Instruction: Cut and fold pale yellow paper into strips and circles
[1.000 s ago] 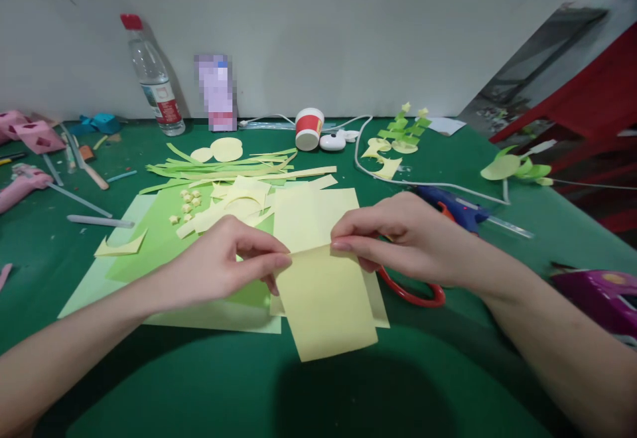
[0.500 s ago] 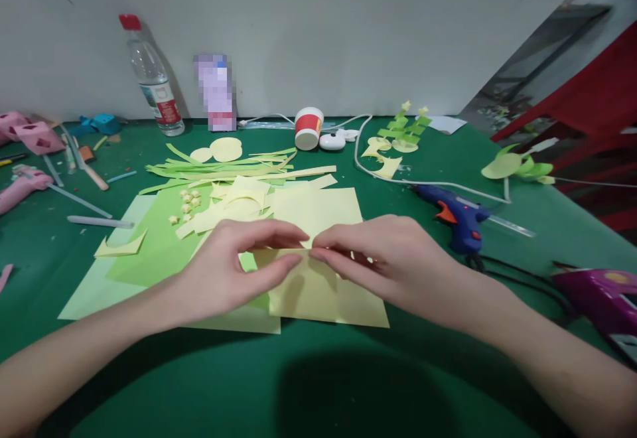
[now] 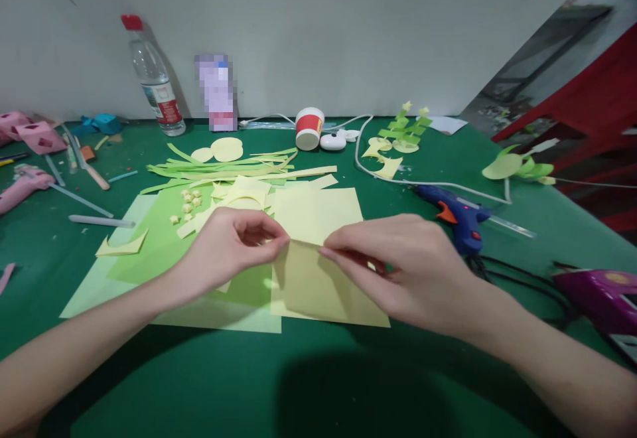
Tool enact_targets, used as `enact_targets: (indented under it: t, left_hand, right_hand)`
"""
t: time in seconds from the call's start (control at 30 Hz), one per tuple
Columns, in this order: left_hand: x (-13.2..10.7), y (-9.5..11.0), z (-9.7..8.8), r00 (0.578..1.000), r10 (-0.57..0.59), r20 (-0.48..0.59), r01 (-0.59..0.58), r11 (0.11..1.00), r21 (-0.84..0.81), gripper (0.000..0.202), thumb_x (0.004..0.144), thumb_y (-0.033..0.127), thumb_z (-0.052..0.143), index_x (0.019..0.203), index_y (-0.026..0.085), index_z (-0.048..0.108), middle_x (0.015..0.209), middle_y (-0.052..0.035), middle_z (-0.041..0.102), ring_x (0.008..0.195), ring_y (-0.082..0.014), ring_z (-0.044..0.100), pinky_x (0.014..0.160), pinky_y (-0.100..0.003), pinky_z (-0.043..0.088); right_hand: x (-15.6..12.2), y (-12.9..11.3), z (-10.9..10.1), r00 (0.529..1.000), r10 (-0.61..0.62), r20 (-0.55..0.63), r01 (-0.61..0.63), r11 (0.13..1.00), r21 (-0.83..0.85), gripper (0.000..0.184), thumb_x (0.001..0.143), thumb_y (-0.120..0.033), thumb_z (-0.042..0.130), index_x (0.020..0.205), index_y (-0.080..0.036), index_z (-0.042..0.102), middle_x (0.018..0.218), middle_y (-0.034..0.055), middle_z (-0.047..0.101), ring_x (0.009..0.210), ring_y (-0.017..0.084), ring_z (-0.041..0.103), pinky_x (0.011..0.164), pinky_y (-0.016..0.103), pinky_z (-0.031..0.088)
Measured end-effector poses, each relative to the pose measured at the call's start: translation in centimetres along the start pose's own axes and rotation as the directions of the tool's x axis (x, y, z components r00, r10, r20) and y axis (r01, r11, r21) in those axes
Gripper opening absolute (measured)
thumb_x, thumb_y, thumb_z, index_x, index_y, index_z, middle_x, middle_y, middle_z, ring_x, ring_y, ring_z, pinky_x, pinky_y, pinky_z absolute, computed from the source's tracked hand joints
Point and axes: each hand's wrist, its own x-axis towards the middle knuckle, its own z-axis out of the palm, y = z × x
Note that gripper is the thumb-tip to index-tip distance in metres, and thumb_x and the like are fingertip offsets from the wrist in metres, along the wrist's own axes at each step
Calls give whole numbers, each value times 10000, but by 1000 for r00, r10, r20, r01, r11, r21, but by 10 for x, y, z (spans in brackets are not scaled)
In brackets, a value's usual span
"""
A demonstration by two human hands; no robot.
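yellow, mid-work: pinched a paper sheet (image 3: 308, 275) between fingers (image 3: 279, 247) of left hand (image 3: 219, 244) and right hand (image 3: 405, 269); had small stars (image 3: 187, 208) already formed, sheet seemingly unshaped.

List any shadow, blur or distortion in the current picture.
Head view throughout: broad dark shadow on the green table, lower centre; shading on the yellow paper between left hand and right hand; purple object at back pixelated; bottle tilted, perhaps lens distortion.
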Motion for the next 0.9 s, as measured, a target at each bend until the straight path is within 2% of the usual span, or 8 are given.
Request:
enact_targets:
  t: [0.3,0.43,0.5,0.6,0.67,0.73,0.83,0.9]
  left_hand:
    - [19,-17,-17,995,-102,4,102,995,-13,104,713,222,594,694,122,613,676,-26,671,635,-118,623,641,-227,499]
    - [19,-19,-23,994,40,-101,-46,997,-60,204,816,303,493,891,137,584,956,-74,655,882,-153,608,772,-271,483]
    - [15,-12,-19,986,163,17,-163,986,-20,258,833,315,473,1028,167,555,1030,-64,632,947,-158,580,776,-262,470]
    - [8,1,-8,931,237,276,-291,941,171,223,833,297,482,932,159,628,759,-26,671,677,-123,601,598,-203,436]
    - [3,9,2,859,266,437,-378,906,192,248,858,255,442,856,136,660,660,-30,664,544,-103,569,516,-196,399]
    - [-2,17,11,740,334,584,-462,883,80,225,852,191,450,874,119,662,711,-60,689,580,-116,599,539,-194,421]
    - [-6,26,27,562,482,672,-557,821,-123,170,802,109,512,872,70,663,768,-105,705,666,-152,639,591,-198,459]
    - [-6,29,36,516,548,658,-576,791,-206,171,781,81,527,877,26,658,786,-130,705,691,-168,650,599,-199,476]
  right_hand:
    - [5,17,-15,999,-10,48,9,1000,16,201,792,-151,459,619,-182,556,466,-13,500,407,91,401,419,227,291]
    - [5,20,-21,997,72,20,-74,993,93,170,778,-174,515,611,-181,547,452,-40,478,401,64,389,412,198,296]
    - [7,19,-21,993,86,83,-99,980,172,155,765,-161,531,613,-174,557,463,-45,493,407,55,401,426,194,304]
    - [9,17,-16,973,181,144,-222,905,362,205,786,-246,530,602,-165,568,470,-36,494,425,65,401,438,204,316]
    - [11,18,-12,930,336,146,-356,733,579,314,836,-365,445,640,-161,582,511,-15,507,467,85,437,447,210,342]
    - [13,19,-6,883,392,259,-429,448,784,424,866,-456,333,744,-152,602,629,20,556,576,114,512,495,220,399]
    - [14,12,10,822,119,557,-566,59,822,494,869,-503,286,867,-130,609,825,66,584,794,146,549,684,257,447]
    - [15,3,21,795,31,606,-601,-103,793,399,868,-452,362,825,-137,603,808,32,563,778,109,528,735,220,420]
